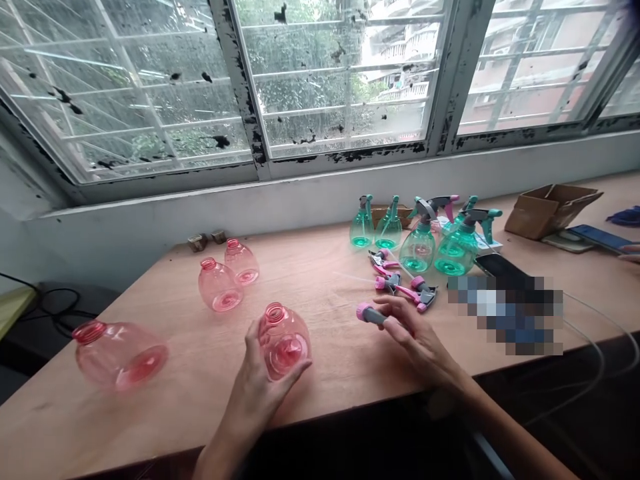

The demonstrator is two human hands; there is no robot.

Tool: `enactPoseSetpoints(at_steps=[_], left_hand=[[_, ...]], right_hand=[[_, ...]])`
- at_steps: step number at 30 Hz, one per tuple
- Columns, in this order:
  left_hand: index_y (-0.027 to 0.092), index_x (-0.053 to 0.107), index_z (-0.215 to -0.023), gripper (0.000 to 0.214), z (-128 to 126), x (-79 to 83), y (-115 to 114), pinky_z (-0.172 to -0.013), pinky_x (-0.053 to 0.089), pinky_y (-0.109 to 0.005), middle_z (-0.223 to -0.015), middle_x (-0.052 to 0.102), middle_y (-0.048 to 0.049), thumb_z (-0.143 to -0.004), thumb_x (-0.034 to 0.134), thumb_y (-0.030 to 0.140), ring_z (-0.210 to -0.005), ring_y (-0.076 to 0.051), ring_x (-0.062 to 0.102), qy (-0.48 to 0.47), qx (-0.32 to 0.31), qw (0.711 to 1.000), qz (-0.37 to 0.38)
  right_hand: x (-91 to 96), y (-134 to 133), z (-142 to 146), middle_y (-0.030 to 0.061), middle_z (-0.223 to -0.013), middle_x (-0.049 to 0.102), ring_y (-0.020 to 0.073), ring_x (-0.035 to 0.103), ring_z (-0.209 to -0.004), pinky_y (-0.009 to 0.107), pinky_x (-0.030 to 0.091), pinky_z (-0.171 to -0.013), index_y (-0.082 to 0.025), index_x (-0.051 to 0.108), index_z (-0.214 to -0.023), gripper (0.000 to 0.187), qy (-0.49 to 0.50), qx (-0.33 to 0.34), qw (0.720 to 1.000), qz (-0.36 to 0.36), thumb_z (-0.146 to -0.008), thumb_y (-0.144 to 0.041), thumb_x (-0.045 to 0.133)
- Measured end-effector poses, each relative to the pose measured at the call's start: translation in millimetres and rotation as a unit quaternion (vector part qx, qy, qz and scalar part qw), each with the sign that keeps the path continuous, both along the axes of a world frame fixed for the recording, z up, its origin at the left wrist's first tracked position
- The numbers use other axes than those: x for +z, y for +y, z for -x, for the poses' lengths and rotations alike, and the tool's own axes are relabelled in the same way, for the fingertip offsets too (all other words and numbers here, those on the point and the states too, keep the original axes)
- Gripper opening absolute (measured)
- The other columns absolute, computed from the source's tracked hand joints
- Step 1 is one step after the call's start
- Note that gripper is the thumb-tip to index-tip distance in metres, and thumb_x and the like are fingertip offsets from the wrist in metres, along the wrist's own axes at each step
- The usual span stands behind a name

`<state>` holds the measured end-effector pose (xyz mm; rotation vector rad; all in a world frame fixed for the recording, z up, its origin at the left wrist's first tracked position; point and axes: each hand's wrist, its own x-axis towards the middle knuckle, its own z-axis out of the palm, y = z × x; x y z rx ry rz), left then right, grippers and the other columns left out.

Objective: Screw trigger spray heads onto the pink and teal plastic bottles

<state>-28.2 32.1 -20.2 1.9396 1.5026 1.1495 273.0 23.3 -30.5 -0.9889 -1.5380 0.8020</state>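
My left hand [260, 383] is wrapped around the base of a pink plastic bottle [283, 339] with no cap, holding it near the front edge of the wooden table [320, 373]. My right hand [413, 330] grips a spray head [371, 313] with a pink collar and grey body, just right of that bottle. More pink and grey spray heads [403, 283] lie on the table a little beyond my right hand.
Three more open pink bottles stand or lie at the left [120, 353] [219, 285] [241, 261]. Several green spray bottles with heads fitted [430, 243] stand by the window wall. A cardboard box [550, 210] and a phone [600, 238] lie at the right, beside a blurred patch.
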Motion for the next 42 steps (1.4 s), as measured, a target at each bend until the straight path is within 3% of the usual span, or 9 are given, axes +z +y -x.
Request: enactPoseSetpoints(at_steps=[3,5,10,15,20,26,31,38,42], left_hand=[[0.027,0.028,-0.145,0.086,1.7,0.5,-0.7,-0.111,0.043,-0.057,-0.142,0.053,-0.0158,-0.078,0.079,0.049,-0.129,-0.036,0.057,0.001,-0.042,0.999,0.027],[0.026,0.032,-0.142,0.084,1.7,2.6,-1.9,-0.112,0.041,-0.056,-0.14,0.055,-0.0158,-0.077,0.081,0.047,-0.131,-0.037,0.055,0.011,-0.065,0.997,0.037],[0.025,0.026,-0.144,0.083,-4.7,-0.6,-9.1,-0.114,0.038,-0.056,-0.146,0.048,-0.0169,-0.081,0.076,0.044,-0.136,-0.035,0.05,-0.009,-0.05,0.998,0.035],[0.028,0.025,-0.15,0.082,-5.9,-4.5,-11.6,-0.118,0.033,-0.056,-0.146,0.046,-0.0139,-0.085,0.073,0.041,-0.138,-0.034,0.047,-0.014,-0.04,0.999,-0.013],[0.033,0.034,-0.149,0.075,-2.5,4.7,-7.5,-0.117,0.036,-0.054,-0.141,0.049,-0.0087,-0.085,0.071,0.044,-0.136,-0.033,0.049,-0.033,-0.041,0.999,0.004],[0.032,0.024,-0.151,0.085,-6.5,5.2,-7.1,-0.115,0.04,-0.054,-0.141,0.052,-0.0101,-0.082,0.073,0.045,-0.133,-0.032,0.053,-0.105,-0.016,0.993,0.049],[0.029,0.036,-0.138,0.063,-7.4,7.9,-8.3,-0.115,0.04,-0.054,-0.146,0.048,-0.0117,-0.087,0.068,0.048,-0.129,-0.032,0.056,-0.137,-0.022,0.987,0.084],[0.028,0.041,-0.141,0.073,-10.1,16.4,-7.4,-0.114,0.042,-0.053,-0.139,0.054,-0.0096,-0.08,0.075,0.046,-0.126,-0.032,0.058,-0.133,-0.008,0.987,0.087],[0.026,0.041,-0.135,0.069,-11.5,14.1,-8.0,-0.114,0.04,-0.056,-0.142,0.053,-0.0116,-0.08,0.075,0.05,-0.125,-0.033,0.058,-0.193,0.02,0.978,0.08]], right_hand=[[-6.0,-5.2,-0.9,0.0,-0.105,0.068,0.0209,0.067,-0.091,0.034,0.053,-0.084,-0.036,0.056,-0.128,0.048,0.153,0.035,0.985,0.071,-0.085,-0.04,0.077],[-10.7,-6.7,-0.7,-0.0017,-0.1,0.069,0.0187,0.067,-0.087,0.031,0.053,-0.083,-0.035,0.059,-0.126,0.054,0.193,0.013,0.976,0.103,-0.079,-0.036,0.085],[-15.7,-3.8,3.1,-0.0006,-0.077,0.068,0.015,0.059,-0.071,0.027,0.051,-0.071,-0.023,0.071,-0.111,0.027,0.224,-0.043,0.967,0.11,-0.09,-0.039,0.075],[-13.4,-0.6,5.7,0.0013,-0.079,0.072,0.0154,0.063,-0.071,0.026,0.053,-0.071,-0.021,0.075,-0.105,0.026,0.263,-0.036,0.956,0.129,-0.087,-0.039,0.078],[-9.7,3.6,2.9,0.0028,-0.091,0.077,0.0173,0.069,-0.076,0.025,0.057,-0.063,-0.024,0.076,-0.103,0.028,0.36,0.001,0.919,0.162,-0.083,-0.043,0.081],[-3.8,4.6,0.1,0.0074,-0.102,0.079,0.018,0.074,-0.069,0.024,0.058,-0.056,-0.02,0.071,-0.1,0.03,0.371,0.019,0.914,0.165,-0.087,-0.047,0.075],[0.7,2.0,1.9,0.0061,-0.089,0.08,0.0154,0.073,-0.059,0.024,0.058,-0.06,-0.019,0.068,-0.098,0.029,0.36,0.027,0.918,0.166,-0.091,-0.047,0.072],[1.1,-0.3,0.9,0.0067,-0.097,0.079,0.0148,0.073,-0.066,0.024,0.058,-0.065,-0.019,0.066,-0.109,0.029,0.335,0.02,0.928,0.158,-0.089,-0.039,0.075],[0.5,-1.2,0.5,0.0073,-0.098,0.079,0.0142,0.073,-0.066,0.023,0.057,-0.064,-0.019,0.065,-0.11,0.028,0.331,0.012,0.931,0.153,-0.091,-0.037,0.073]])
